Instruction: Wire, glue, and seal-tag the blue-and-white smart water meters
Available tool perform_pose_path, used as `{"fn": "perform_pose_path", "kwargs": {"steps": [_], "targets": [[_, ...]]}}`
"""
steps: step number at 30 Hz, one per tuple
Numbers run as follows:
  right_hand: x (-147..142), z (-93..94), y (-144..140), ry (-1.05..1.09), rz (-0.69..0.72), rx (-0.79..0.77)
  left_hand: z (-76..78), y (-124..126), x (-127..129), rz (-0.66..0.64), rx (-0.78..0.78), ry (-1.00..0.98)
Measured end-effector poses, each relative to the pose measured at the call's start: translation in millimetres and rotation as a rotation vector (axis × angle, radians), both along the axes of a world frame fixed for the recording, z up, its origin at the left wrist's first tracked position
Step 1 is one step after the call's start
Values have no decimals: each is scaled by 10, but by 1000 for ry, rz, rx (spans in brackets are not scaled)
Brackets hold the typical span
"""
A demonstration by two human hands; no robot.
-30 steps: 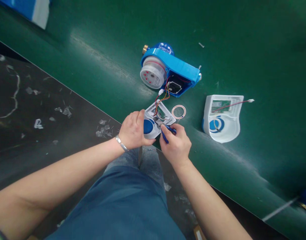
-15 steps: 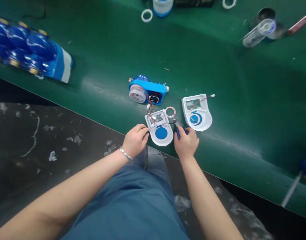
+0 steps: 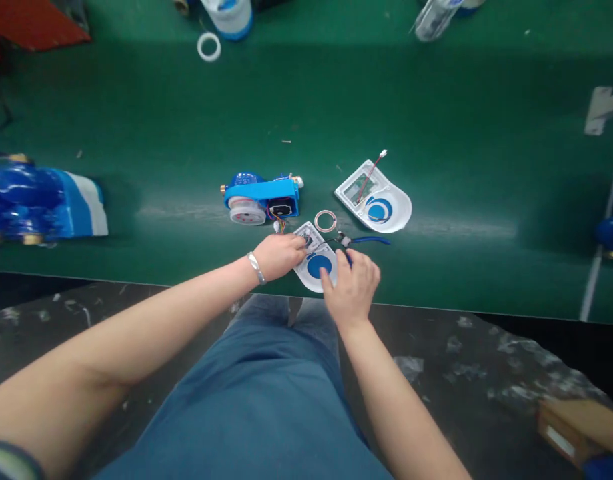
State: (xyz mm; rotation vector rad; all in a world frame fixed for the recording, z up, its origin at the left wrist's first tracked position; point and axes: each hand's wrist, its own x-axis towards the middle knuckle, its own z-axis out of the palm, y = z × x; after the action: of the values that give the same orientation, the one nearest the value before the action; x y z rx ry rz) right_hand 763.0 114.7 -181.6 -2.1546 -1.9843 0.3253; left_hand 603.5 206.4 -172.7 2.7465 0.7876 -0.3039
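Note:
A white plastic meter cover point(image 3: 310, 283) with a blue disc lies at the bench's near edge, its inner side up. My left hand point(image 3: 280, 256) grips its upper left part, fingertips over the window area and partly hiding it. My right hand point(image 3: 355, 283) is at the cover's right side, thumb and fingers apart, thumb over the blue disc. Just beyond those fingers lie blue-handled cutting pliers point(image 3: 369, 239), their jaws by a dark wire from the cover. A copper-coloured coil ring point(image 3: 317, 223) rests above the cover. Behind my left hand stands a blue water meter point(image 3: 263, 192) with coloured wires.
A second white cover point(image 3: 399, 208) with a red wire lies to the right. Several blue meters point(image 3: 31, 200) stand at the far left. Along the back are a white ring point(image 3: 201, 48), a white-and-blue container point(image 3: 232, 19) and a clear cylinder point(image 3: 435, 20).
My right hand has let go of the pliers, which now lie on the bench, and has moved onto the cover's right side. My left hand has shifted up over the window. The view has turned.

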Motion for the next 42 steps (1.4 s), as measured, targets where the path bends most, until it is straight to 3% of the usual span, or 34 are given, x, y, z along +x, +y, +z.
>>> {"fn": "perform_pose_path", "kwargs": {"steps": [5,10,15,18,25,30,38,42], "targets": [[-485,-80,-73,36,-64,-134,20,58,-5,-55,-1,51],[-514,-197,-6,69,-98,-136,2,99,-93,-117,-97,102],[-453,-168,49,122,-72,-164,7,76,-66,132,-112,218],[-432,-167,75,139,-53,-171,43,59,15,188,-72,237],[-329,-175,93,148,33,-167,126,194,172,-124,-140,156],[-260,-158,100,145,38,-174,176,374,287,-226,-101,187],[-241,-174,112,129,33,-153,160,476,407,-160,-232,238],[-244,-172,105,152,28,-150,182,426,260,-89,-160,127]]}}
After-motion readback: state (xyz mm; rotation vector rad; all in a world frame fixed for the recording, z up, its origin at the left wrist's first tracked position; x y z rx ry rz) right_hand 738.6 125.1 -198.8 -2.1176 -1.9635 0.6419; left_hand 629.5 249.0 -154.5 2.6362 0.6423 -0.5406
